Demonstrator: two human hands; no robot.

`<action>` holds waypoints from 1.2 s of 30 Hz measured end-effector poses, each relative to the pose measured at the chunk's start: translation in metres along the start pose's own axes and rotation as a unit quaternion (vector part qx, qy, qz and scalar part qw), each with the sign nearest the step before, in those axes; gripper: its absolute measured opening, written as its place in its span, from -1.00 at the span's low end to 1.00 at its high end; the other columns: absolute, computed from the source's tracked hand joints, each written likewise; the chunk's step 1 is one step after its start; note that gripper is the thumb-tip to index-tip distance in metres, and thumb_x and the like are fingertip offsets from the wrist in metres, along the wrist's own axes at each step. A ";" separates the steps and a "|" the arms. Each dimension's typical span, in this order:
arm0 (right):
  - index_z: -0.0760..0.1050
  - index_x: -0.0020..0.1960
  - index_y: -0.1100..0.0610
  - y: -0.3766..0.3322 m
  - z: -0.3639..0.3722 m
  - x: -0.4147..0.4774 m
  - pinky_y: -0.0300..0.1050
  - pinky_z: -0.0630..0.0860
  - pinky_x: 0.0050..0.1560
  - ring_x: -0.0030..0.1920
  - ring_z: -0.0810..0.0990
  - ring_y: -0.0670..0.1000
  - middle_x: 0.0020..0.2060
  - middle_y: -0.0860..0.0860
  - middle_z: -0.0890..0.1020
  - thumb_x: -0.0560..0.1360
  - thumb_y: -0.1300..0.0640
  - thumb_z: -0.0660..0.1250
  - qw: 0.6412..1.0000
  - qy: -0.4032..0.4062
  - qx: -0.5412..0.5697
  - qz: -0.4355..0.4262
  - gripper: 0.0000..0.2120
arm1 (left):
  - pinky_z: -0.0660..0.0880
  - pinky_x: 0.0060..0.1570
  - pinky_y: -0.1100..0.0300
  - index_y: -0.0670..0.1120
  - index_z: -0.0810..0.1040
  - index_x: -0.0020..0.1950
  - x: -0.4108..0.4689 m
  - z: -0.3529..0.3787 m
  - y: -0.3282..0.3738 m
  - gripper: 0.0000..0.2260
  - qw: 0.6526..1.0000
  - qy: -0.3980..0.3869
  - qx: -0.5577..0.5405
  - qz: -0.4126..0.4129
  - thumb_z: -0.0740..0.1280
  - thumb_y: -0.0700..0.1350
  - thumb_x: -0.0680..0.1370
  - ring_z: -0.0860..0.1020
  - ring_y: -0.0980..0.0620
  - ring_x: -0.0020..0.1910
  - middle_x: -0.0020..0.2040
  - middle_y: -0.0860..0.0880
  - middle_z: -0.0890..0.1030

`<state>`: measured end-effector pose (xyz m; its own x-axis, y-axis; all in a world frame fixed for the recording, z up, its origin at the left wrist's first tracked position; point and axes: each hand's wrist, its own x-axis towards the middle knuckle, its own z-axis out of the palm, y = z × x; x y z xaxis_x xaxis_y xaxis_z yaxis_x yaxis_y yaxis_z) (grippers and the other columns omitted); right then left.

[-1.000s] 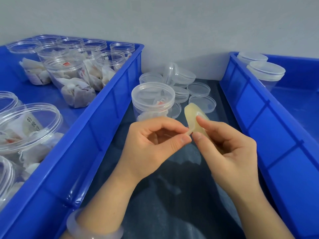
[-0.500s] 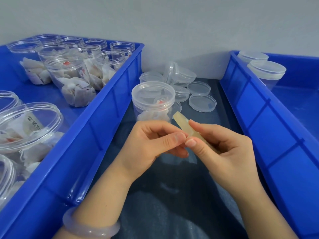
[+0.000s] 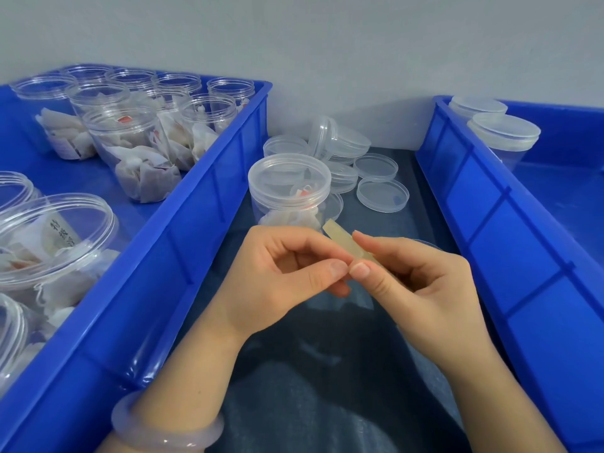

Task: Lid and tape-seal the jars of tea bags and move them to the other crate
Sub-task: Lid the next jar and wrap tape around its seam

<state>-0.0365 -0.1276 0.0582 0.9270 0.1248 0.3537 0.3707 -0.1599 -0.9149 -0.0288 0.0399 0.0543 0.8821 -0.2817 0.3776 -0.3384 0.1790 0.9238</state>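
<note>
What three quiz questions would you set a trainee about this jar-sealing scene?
1. True or false: the jar standing between the left crate and the right crate has its lid on.
2. What do the left hand and right hand pinch between them? A: tape roll; B: tea bag; C: loose lid.
3. How many lidded jars show in the right crate?
Key: 1 true; 2 A; 3 two.

Bright, even light, soft shadows, wide-angle bowing at the edges (nearest jars [image 3: 49,243] blurred) — mild glare.
</note>
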 end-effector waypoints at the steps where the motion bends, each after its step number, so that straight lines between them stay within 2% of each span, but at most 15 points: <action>1: 0.63 0.00 -0.01 0.000 0.000 0.000 -0.43 0.43 -0.26 -0.28 0.59 -0.23 -0.28 -0.23 0.67 0.24 -0.17 0.43 1.000 -0.003 0.000 0.000 -0.61 | 0.59 -0.22 0.21 -0.02 0.71 -0.16 0.000 0.000 0.001 -0.87 1.000 0.001 0.007 0.000 0.37 -0.17 0.41 0.67 0.00 -0.30 -0.24 0.01 0.69; 6: 0.62 -0.01 -0.02 -0.001 -0.001 0.002 -0.46 0.40 -0.28 -0.31 0.57 -0.25 -0.31 -0.28 0.64 0.23 -0.17 0.47 1.000 -0.014 -0.016 0.005 -0.61 | 0.58 -0.26 0.23 -0.01 0.70 -0.23 0.000 -0.001 0.003 -0.89 0.999 0.009 0.050 0.008 0.38 -0.16 0.37 0.66 0.03 -0.34 -0.30 0.03 0.68; 9: 0.63 -0.01 -0.01 0.000 -0.002 0.002 -0.46 0.40 -0.29 -0.33 0.56 -0.25 -0.32 -0.27 0.64 0.20 -0.18 0.40 1.000 -0.018 -0.012 0.014 -0.58 | 0.57 -0.28 0.26 0.06 0.68 -0.27 0.000 0.000 0.003 -0.89 0.996 0.012 0.089 0.011 0.38 -0.13 0.35 0.65 0.07 -0.35 -0.33 0.07 0.66; 14: 0.62 -0.05 -0.05 0.001 -0.003 0.002 -0.47 0.40 -0.31 -0.35 0.56 -0.27 -0.36 -0.27 0.64 0.16 -0.19 0.41 0.999 -0.034 -0.002 0.032 -0.59 | 0.60 -0.27 0.20 0.04 0.65 -0.30 0.000 -0.001 0.003 -0.93 0.991 0.009 0.135 0.006 0.38 -0.11 0.33 0.63 0.04 -0.36 -0.36 0.05 0.65; 18: 0.63 -0.05 -0.05 0.001 -0.004 0.002 -0.48 0.42 -0.27 -0.28 0.58 -0.31 -0.30 -0.28 0.66 0.11 -0.22 0.41 0.998 -0.041 -0.003 0.047 -0.54 | 0.61 -0.29 0.13 -0.04 0.64 -0.30 0.000 -0.002 0.003 -0.91 0.987 0.011 0.160 -0.007 0.37 -0.06 0.28 0.62 -0.04 -0.37 -0.37 0.05 0.63; 22: 0.63 -0.03 -0.03 0.001 -0.005 0.002 -0.49 0.40 -0.27 -0.29 0.57 -0.31 -0.33 -0.31 0.64 0.12 -0.21 0.42 0.998 -0.048 -0.011 0.049 -0.52 | 0.62 -0.25 0.01 -0.06 0.60 -0.33 -0.001 0.000 0.004 -0.92 0.984 0.011 0.175 -0.027 0.39 -0.07 0.28 0.60 0.08 -0.37 -0.38 0.10 0.61; 23: 0.63 -0.02 -0.03 0.001 -0.005 0.002 -0.48 0.41 -0.26 -0.28 0.57 -0.31 -0.32 -0.30 0.64 0.12 -0.21 0.42 0.998 -0.048 -0.014 0.048 -0.52 | 0.62 -0.26 0.02 -0.04 0.60 -0.34 -0.001 0.001 0.004 -0.98 0.984 0.009 0.174 -0.029 0.41 -0.12 0.29 0.59 0.09 -0.37 -0.38 0.10 0.61; 25: 0.63 -0.02 -0.03 0.001 -0.006 0.002 -0.48 0.40 -0.26 -0.28 0.57 -0.30 -0.32 -0.31 0.63 0.12 -0.21 0.41 0.997 -0.048 -0.021 0.048 -0.52 | 0.62 -0.27 0.05 0.00 0.59 -0.33 -0.001 0.001 0.005 -0.89 0.982 0.014 0.187 -0.030 0.39 -0.22 0.32 0.59 0.12 -0.38 -0.39 0.11 0.61; 28: 0.63 0.00 -0.02 0.001 -0.006 0.002 -0.50 0.38 -0.28 -0.30 0.57 -0.30 -0.37 -0.33 0.60 0.13 -0.22 0.40 0.997 -0.044 -0.036 0.043 -0.50 | 0.61 -0.27 0.10 -0.02 0.59 -0.31 0.000 0.002 0.004 -0.94 0.979 0.008 0.201 -0.034 0.37 -0.17 0.33 0.59 0.14 -0.38 -0.39 0.14 0.60; 31: 0.64 0.01 0.02 0.002 -0.007 0.003 -0.51 0.38 -0.27 -0.30 0.56 -0.31 -0.38 -0.34 0.59 0.14 -0.22 0.40 0.997 -0.044 -0.048 0.035 -0.48 | 0.60 -0.28 0.11 0.03 0.57 -0.32 0.000 0.002 0.003 -0.88 0.976 0.015 0.214 -0.032 0.35 -0.19 0.35 0.59 0.08 -0.38 -0.39 0.13 0.59; 34: 0.65 0.00 0.03 0.003 -0.008 0.002 -0.49 0.39 -0.26 -0.30 0.57 -0.29 -0.37 -0.32 0.61 0.17 -0.19 0.40 0.997 -0.043 -0.051 0.034 -0.52 | 0.55 -0.33 0.29 0.06 0.55 -0.31 0.001 0.003 0.001 -0.86 0.976 0.012 0.218 -0.027 0.34 -0.19 0.36 0.59 0.02 -0.37 -0.40 0.13 0.59; 36: 0.65 -0.03 0.00 0.002 -0.008 0.001 -0.46 0.41 -0.26 -0.29 0.58 -0.28 -0.33 -0.28 0.65 0.18 -0.17 0.41 0.997 -0.047 -0.044 0.035 -0.58 | 0.51 -0.34 0.33 0.06 0.54 -0.32 0.002 0.002 0.001 -0.86 0.974 0.015 0.226 -0.025 0.33 -0.18 0.36 0.58 0.02 -0.37 -0.39 0.10 0.59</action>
<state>-0.0339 -0.1353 0.0581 0.9426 0.2013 0.2665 0.3132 -0.2563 -0.9144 -0.0284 0.0374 0.0556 0.9084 -0.2496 0.3355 -0.3980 -0.2700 0.8767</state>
